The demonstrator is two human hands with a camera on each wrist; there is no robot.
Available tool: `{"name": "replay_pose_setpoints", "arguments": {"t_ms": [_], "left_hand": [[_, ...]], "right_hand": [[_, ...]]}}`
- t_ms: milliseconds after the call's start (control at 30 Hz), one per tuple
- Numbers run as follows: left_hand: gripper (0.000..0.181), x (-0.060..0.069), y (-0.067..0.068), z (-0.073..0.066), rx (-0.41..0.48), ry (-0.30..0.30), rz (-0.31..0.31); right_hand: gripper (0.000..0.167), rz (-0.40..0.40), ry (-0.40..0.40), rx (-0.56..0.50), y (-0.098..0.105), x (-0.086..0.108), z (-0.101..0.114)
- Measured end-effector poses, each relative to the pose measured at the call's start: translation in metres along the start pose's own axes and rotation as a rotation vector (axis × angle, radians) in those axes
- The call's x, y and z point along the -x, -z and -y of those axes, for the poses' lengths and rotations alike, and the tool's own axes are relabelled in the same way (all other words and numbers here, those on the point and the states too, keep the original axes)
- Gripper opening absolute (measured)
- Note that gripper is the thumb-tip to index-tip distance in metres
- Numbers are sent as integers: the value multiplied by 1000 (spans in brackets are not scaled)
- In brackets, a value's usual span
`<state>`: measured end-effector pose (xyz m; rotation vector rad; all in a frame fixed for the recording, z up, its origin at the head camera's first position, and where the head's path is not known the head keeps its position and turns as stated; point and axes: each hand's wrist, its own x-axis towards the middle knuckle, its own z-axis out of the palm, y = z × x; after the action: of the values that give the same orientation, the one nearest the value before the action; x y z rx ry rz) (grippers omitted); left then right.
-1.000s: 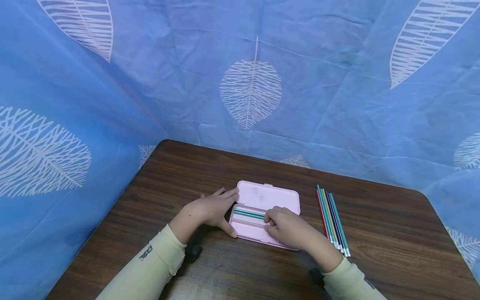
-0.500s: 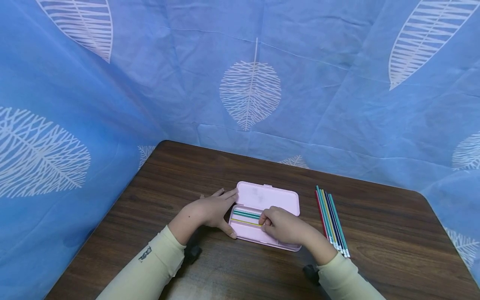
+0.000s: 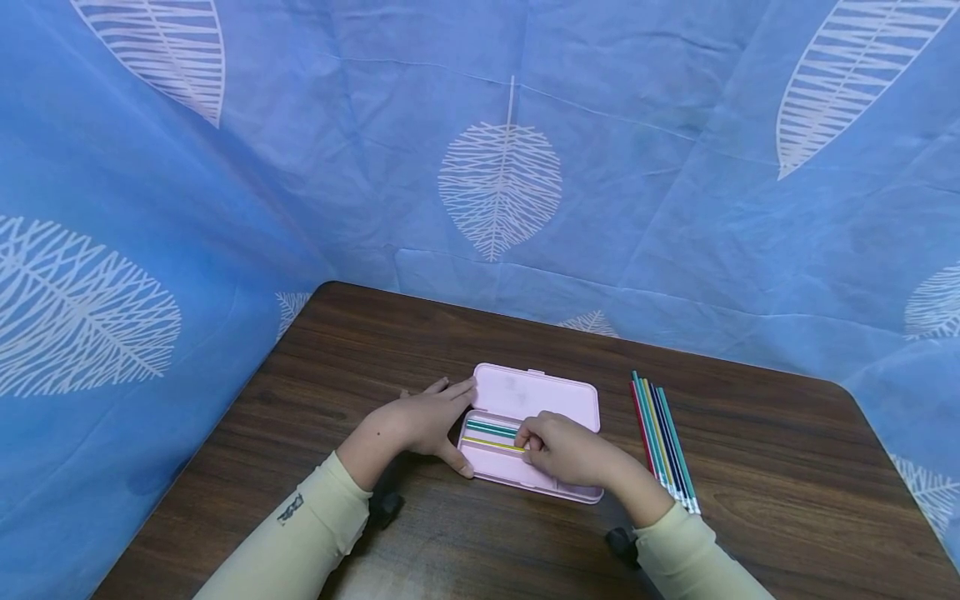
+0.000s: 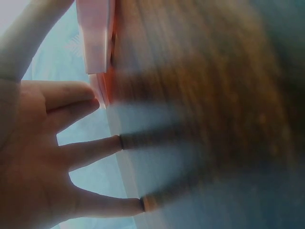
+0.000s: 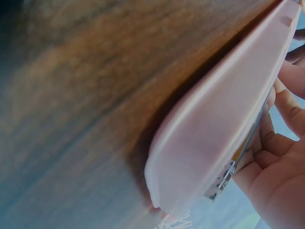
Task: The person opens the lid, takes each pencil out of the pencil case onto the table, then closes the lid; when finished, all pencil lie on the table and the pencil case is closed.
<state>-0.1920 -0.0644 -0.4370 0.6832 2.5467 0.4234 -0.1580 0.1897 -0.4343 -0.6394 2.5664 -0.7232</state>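
Yellow pencil is pinched by the right hand, fingers curled, inside the open, smooth pink case, beside green pencils. Case edge is touched by the left hand, fingers mostly apart. Sleeve print unreadable. Table wood-grained.

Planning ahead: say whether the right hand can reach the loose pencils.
Likely yes: nothing lies on the loose pencils, though the right hand seems to pinch a yellow pencil in the case.

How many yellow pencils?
2: one yellow pencil in the pink case, partly covered by the right hand; a second yellow pencil in the pencil row right of the case. Others may be hidden.
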Motion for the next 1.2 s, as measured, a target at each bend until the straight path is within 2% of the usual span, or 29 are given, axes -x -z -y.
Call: {"name": "replay_pose_setpoints", "arguments": {"t_ms": [467, 867, 1033, 1200], "left_hand": [[123, -1, 0, 0, -25, 3, 6], [123, -1, 0, -1, -20, 6, 7], [124, -1, 1, -1, -18, 3, 6], [124, 0, 1, -2, -19, 12, 17]], "right_hand": [[10, -16, 0, 37, 0, -1, 2], [5, -20, -8, 114, 5, 6, 6], [5, -38, -4, 119, 12, 11, 7], [2, -39, -32, 73, 18, 16, 5]]}}
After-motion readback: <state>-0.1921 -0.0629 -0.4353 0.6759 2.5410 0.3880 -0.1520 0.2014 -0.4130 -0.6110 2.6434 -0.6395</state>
